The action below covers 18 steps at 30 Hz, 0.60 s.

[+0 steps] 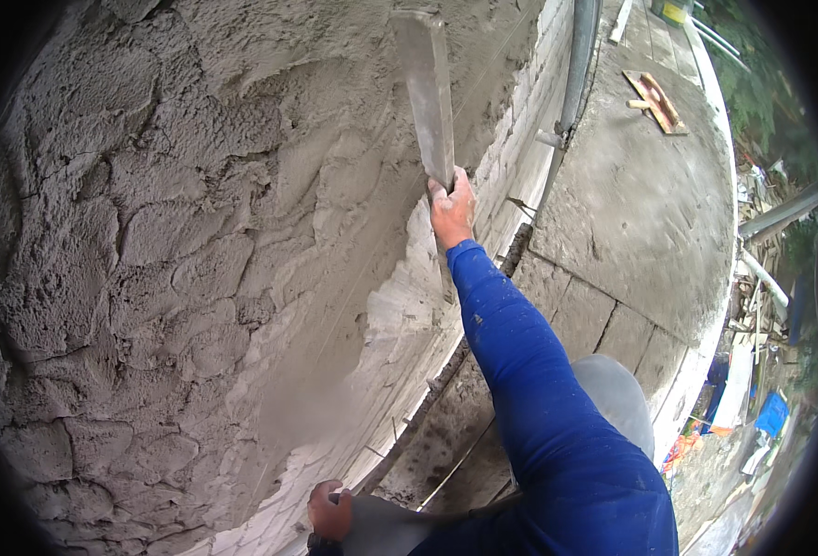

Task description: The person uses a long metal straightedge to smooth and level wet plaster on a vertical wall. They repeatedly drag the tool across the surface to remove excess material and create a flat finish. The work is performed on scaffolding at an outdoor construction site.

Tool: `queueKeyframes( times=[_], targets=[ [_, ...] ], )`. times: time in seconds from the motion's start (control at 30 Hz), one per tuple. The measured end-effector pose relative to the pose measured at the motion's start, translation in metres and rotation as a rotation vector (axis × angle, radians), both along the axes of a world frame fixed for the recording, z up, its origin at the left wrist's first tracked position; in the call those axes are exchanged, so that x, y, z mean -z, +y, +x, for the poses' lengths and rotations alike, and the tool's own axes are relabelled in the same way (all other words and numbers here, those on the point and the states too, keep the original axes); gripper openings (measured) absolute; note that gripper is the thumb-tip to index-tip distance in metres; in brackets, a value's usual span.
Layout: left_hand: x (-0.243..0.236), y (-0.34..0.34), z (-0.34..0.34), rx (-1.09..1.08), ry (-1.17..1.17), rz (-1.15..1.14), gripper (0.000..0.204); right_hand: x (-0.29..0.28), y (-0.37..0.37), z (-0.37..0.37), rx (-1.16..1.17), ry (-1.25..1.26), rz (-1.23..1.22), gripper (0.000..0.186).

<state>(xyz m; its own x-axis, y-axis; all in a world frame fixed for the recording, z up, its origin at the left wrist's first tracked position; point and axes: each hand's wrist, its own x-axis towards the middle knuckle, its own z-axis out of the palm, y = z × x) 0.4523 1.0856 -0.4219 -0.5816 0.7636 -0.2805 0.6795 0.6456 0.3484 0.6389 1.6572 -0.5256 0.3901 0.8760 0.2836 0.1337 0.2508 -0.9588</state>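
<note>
My right hand (453, 208) reaches up from a blue sleeve and is closed round a long flat metal straightedge (427, 97). The bar slants upward along the wall, and its lower end shows just below my wrist. Wet grey mortar (187, 204) covers most of the wall, rough and lumpy at the left, smoother near the bar. Pale bare blockwork (404, 301) shows along the mortar's right edge. Low down, my left hand (330, 511) is curled beside my grey-clad leg, with a dark band at the wrist. What it holds, if anything, does not show.
A wooden hand float (654, 104) lies on the grey platform (645, 213) to the right. A metal pole (578, 65) runs along the wall's foot. Beyond the platform's white edge (719, 306) lie debris and a blue object (772, 414). A bucket (674, 12) stands at the far end.
</note>
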Motion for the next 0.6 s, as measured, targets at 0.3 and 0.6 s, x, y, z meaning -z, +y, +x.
queueKeyframes(
  times=[0.3,0.6],
  targets=[
    [-0.005,-0.001,0.009,-0.009,0.030,0.024,0.022,0.006,0.013,-0.007,-0.009,0.104,-0.038,0.029],
    [-0.006,-0.006,0.008,-0.062,-0.003,-0.027,0.024,0.006,-0.001,-0.022,0.009,0.082,-0.036,0.032]
  ],
)
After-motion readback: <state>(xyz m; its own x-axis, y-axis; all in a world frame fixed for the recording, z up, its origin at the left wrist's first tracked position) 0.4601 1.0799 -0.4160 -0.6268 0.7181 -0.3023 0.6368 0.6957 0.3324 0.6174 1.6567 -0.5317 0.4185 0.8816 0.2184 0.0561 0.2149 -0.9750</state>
